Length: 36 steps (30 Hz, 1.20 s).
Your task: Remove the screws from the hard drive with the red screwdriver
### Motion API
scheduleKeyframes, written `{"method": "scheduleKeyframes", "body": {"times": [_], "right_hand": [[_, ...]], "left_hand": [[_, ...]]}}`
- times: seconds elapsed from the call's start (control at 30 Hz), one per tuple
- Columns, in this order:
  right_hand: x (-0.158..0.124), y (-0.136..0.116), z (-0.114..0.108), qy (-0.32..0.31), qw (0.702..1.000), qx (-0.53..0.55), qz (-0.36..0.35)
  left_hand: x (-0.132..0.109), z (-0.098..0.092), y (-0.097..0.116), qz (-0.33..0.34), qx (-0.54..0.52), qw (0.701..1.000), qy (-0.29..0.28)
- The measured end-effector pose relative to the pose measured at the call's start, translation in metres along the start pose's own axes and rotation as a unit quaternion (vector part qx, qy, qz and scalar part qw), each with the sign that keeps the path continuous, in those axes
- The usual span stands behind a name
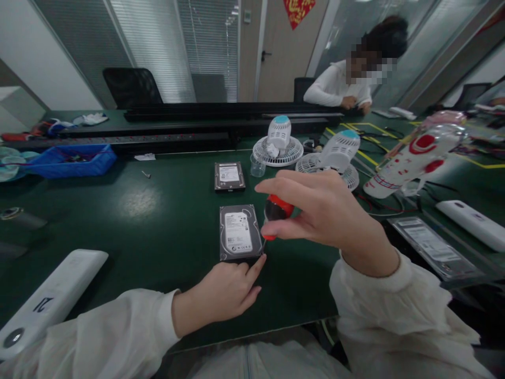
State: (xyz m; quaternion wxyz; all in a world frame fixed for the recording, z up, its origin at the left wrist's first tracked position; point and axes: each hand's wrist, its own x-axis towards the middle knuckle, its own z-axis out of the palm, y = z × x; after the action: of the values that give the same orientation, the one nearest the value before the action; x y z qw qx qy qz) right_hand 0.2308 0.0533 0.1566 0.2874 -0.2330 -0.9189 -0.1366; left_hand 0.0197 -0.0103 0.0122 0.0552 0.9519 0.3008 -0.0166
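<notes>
A hard drive [239,231] with a white label lies flat on the green tabletop in front of me. My left hand [232,289] rests at its near edge, index finger stretched to the near right corner and thumb apart, holding nothing. Between its thumb and fingers, my right hand [319,210] grips a screwdriver [279,208] by its red and black handle. The screwdriver's thin shaft points down to the drive's near right corner, close to my left fingertip. Whether its tip sits in a screw is too small to tell. Farther back lies a second hard drive [229,176].
A clear plastic cup [258,166] and white fan parts [279,137] stand behind. At left are a blue tray [74,159] and a white device [51,302]. A bottle [410,155] and another drive [430,247] lie at right. A person [335,87] sits across the table.
</notes>
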Motion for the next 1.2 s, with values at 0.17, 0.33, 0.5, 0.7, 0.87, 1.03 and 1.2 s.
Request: {"method": "scheduleKeyframes", "body": {"times": [0.17,0.33,0.5,0.7,0.87,1.03,1.2], "right_hand": [[-0.0016,-0.0002,-0.0028,-0.022,0.993,0.119,-0.011],[-0.0018,-0.0014,-0.0053,-0.001,1.000,-0.003,0.006],[-0.0012,-0.0006,-0.0060,-0.024,0.999,0.044,-0.006],[-0.0015,-0.0018,-0.0014,0.015,0.999,0.028,-0.009],[-0.0006,-0.0026,-0.0046,-0.036,0.999,0.029,-0.004],[-0.0025,-0.0028,-0.0018,-0.008,0.997,0.082,0.001],[-0.0010,-0.0023,-0.0047,-0.038,0.999,0.004,-0.002]], "left_hand": [[0.0003,0.0003,-0.0004,-0.005,-0.001,1.000,0.005],[0.0002,0.0007,-0.0007,-0.003,0.006,1.000,0.002],[-0.0001,0.0008,-0.0005,-0.001,0.006,1.000,0.000],[0.0014,-0.0015,-0.0002,-0.002,0.005,1.000,-0.011],[0.0012,-0.0006,-0.0008,-0.004,0.011,1.000,-0.006],[0.0004,0.0005,-0.0015,-0.002,0.004,1.000,0.005],[0.0001,-0.0003,-0.0010,0.000,0.004,1.000,0.003]]}}
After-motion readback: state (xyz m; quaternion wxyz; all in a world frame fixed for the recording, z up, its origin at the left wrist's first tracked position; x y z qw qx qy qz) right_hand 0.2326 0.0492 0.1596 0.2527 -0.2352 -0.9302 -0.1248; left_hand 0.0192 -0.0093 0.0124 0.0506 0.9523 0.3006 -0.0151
